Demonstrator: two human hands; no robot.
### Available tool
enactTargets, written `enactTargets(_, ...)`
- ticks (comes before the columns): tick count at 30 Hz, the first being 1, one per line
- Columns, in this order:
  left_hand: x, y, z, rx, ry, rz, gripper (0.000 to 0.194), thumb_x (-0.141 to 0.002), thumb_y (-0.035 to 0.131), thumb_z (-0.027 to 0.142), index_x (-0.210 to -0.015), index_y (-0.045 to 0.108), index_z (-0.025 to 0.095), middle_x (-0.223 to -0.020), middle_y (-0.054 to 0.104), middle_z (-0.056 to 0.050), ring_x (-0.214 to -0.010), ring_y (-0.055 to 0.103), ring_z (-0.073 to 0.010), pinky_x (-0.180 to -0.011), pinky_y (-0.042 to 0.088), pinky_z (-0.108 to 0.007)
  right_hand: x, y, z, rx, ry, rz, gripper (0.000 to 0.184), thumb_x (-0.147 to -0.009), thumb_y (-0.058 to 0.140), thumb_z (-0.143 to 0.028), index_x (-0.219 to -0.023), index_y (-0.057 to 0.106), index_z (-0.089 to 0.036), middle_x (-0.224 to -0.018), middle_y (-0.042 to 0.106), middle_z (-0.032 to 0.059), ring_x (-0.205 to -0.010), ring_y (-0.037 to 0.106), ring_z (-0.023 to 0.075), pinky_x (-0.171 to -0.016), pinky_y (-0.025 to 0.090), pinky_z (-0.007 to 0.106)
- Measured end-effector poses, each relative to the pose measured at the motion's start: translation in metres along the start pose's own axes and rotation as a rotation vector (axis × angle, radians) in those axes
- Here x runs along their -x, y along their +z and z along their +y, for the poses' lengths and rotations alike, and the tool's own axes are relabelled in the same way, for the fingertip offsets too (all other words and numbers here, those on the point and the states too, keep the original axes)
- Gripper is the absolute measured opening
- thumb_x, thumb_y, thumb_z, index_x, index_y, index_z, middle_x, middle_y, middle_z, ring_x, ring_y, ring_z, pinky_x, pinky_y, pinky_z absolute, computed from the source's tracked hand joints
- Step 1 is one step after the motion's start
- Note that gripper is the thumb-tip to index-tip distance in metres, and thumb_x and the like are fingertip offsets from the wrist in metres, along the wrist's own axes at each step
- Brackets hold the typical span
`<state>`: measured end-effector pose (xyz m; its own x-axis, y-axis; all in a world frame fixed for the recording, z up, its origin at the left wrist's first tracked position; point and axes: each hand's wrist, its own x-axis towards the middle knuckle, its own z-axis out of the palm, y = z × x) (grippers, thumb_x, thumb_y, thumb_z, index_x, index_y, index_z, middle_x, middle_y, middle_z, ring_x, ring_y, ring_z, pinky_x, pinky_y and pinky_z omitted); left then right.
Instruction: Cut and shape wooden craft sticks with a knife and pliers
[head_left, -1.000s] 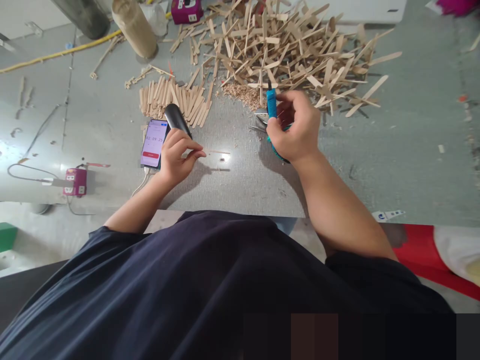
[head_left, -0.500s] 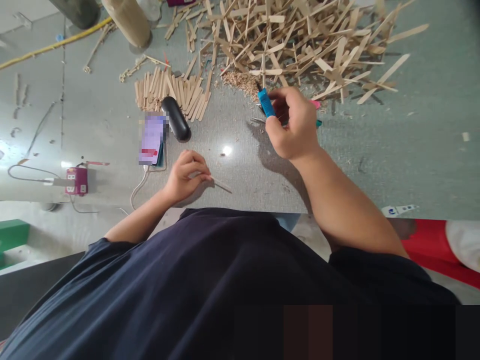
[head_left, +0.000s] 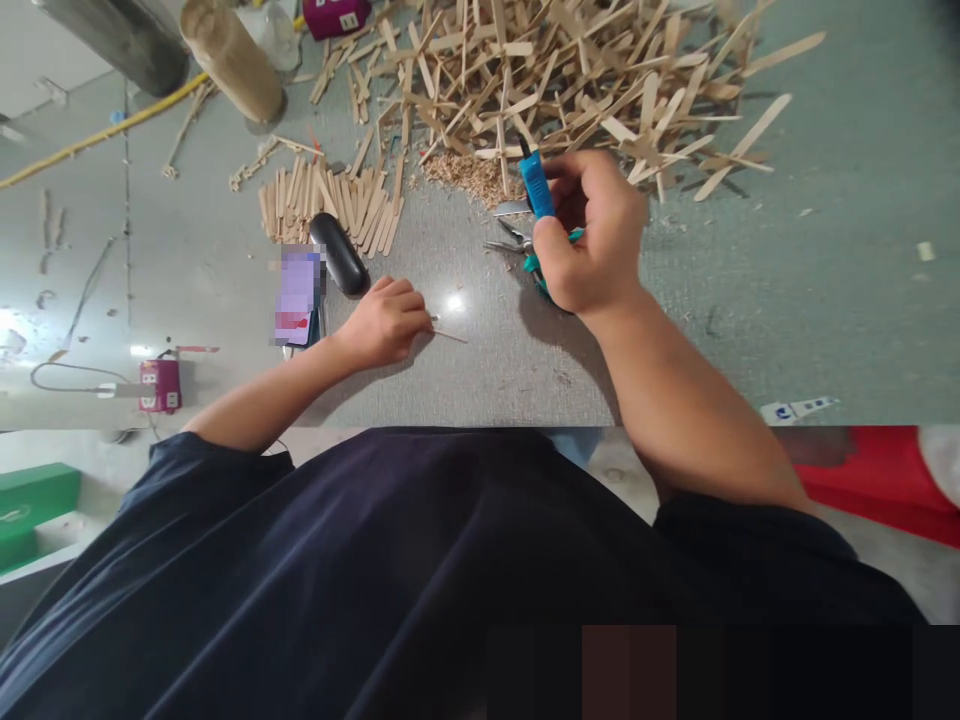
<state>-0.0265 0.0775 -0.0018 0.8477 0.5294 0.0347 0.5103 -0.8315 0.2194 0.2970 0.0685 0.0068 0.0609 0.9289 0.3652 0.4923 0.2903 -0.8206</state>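
Observation:
My right hand [head_left: 596, 230] is closed round a blue utility knife [head_left: 536, 185], its narrow dark tip pointing up and away from me. Beneath that hand lie green-handled pliers [head_left: 517, 240], partly hidden by the fingers. A silvery blade [head_left: 512, 208] shows just beyond them; its handle is out of sight. Low over the table near me, my left hand [head_left: 390, 318] has its fingers closed on one end of a thin wooden stick [head_left: 451, 336], which sticks out to the right. The hand covers the rest of the stick.
A big heap of crossed wooden sticks [head_left: 585, 75] covers the back, with wood shavings [head_left: 469, 178] before it. Flat sticks [head_left: 330, 200] lie in a row at left, beside a black case [head_left: 340, 255] and a phone [head_left: 296, 298]. Bottles [head_left: 232, 60] stand farther back.
My left hand has moved away from me and to the right with the stick, turning its back upward. My right hand has shifted slightly right, and more of the pliers shows.

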Motion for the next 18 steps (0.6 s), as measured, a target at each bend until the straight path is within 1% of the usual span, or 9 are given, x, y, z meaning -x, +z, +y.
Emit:
enactTargets(2, -0.031, 0.0, -0.018, -0.006, -0.002, -0.022, 0.026, -0.105, 0.063, 0.018, -0.095, 0.086, 0.023, -0.096, 0.081, -0.01, -0.099, 0.07, -0.0283, -0.086, 0.051, -0.048, -0.002, -0.001, 0.004, -0.002, -0.008, 0.018, 0.037, -0.099, 0.071, -0.05, -0.133, 0.074, -0.033, -0.107, 0.073, 0.0081, -0.097, 0.073, 0.0299, -0.092, 0.064, 0.053)
enactTargets(5, -0.075, -0.004, -0.047, -0.026, -0.049, -0.03, 0.022, -0.102, 0.063, 0.015, -0.097, 0.085, 0.02, -0.099, 0.08, -0.011, -0.105, 0.07, -0.0284, -0.092, 0.052, -0.048, -0.004, -0.002, 0.011, -0.003, -0.008, 0.041, 0.038, -0.1, 0.073, -0.046, -0.135, 0.074, -0.031, -0.11, 0.073, 0.0091, -0.101, 0.075, 0.0312, -0.094, 0.065, 0.054)
enactTargets(7, -0.097, -0.009, -0.063, -0.066, -0.129, -0.022, 0.02, -0.1, 0.064, 0.012, -0.099, 0.083, 0.019, -0.102, 0.08, -0.012, -0.108, 0.068, -0.0275, -0.096, 0.051, -0.048, -0.006, -0.003, 0.014, -0.006, 0.001, 0.051, 0.038, -0.101, 0.075, -0.045, -0.136, 0.073, -0.031, -0.112, 0.073, 0.0098, -0.103, 0.075, 0.0324, -0.095, 0.064, 0.054)
enactTargets(9, -0.109, -0.014, -0.075, -0.11, -0.206, -0.003, 0.019, -0.098, 0.065, 0.012, -0.101, 0.083, 0.019, -0.105, 0.08, -0.012, -0.111, 0.066, -0.0278, -0.099, 0.049, -0.05, -0.008, -0.005, 0.016, 0.007, 0.019, 0.046, 0.037, -0.103, 0.074, -0.047, -0.138, 0.072, -0.032, -0.113, 0.073, 0.0095, -0.106, 0.075, 0.0326, -0.096, 0.063, 0.053)
enactTargets(12, -0.107, -0.02, -0.077, -0.14, -0.24, 0.033, 0.024, -0.102, 0.06, 0.015, -0.104, 0.082, 0.022, -0.11, 0.08, -0.013, -0.113, 0.068, -0.0297, -0.101, 0.049, -0.052, -0.011, -0.004, 0.023, 0.084, 0.065, 0.069, 0.028, -0.111, 0.065, -0.048, -0.134, 0.07, -0.032, -0.112, 0.072, 0.0078, -0.111, 0.074, 0.0317, -0.099, 0.063, 0.052)
enactTargets(14, -0.096, -0.021, -0.067, -0.138, -0.215, 0.04, 0.024, -0.103, 0.058, 0.017, -0.105, 0.082, 0.023, -0.11, 0.08, -0.013, -0.113, 0.07, -0.0313, -0.097, 0.05, -0.051, -0.012, -0.001, 0.031, 0.138, 0.122, 0.077, 0.022, -0.114, 0.063, -0.049, -0.121, 0.069, -0.028, -0.101, 0.068, 0.0074, -0.109, 0.074, 0.0323, -0.1, 0.063, 0.054)
enactTargets(15, -0.089, -0.022, -0.06, -0.133, -0.187, 0.038, 0.024, -0.104, 0.058, 0.018, -0.105, 0.081, 0.023, -0.108, 0.08, -0.013, -0.11, 0.071, -0.0317, -0.094, 0.051, -0.051, -0.011, 0.001, 0.035, 0.161, 0.156, 0.061, 0.024, -0.112, 0.068, -0.051, -0.114, 0.067, -0.027, -0.094, 0.065, 0.0071, -0.107, 0.073, 0.0331, -0.1, 0.063, 0.055)
enactTargets(16, -0.081, -0.022, -0.052, -0.127, -0.159, 0.032, 0.023, -0.104, 0.058, 0.019, -0.104, 0.081, 0.022, -0.106, 0.08, -0.014, -0.107, 0.071, -0.0316, -0.091, 0.051, -0.05, -0.009, 0.004, 0.04, 0.185, 0.189, 0.032, 0.031, -0.107, 0.077, -0.055, -0.106, 0.065, -0.027, -0.09, 0.062, 0.0067, -0.104, 0.073, 0.0339, -0.099, 0.063, 0.056)
enactTargets(18, -0.067, -0.022, -0.033, -0.108, -0.09, 0.018, 0.022, -0.104, 0.059, 0.019, -0.102, 0.081, 0.02, -0.102, 0.08, -0.014, -0.101, 0.071, -0.0312, -0.086, 0.05, -0.048, -0.004, 0.01, 0.048, 0.237, 0.228, -0.034, 0.053, -0.086, 0.1, -0.06, -0.097, 0.06, -0.027, -0.085, 0.058, 0.0057, -0.098, 0.072, 0.0352, -0.095, 0.063, 0.057)
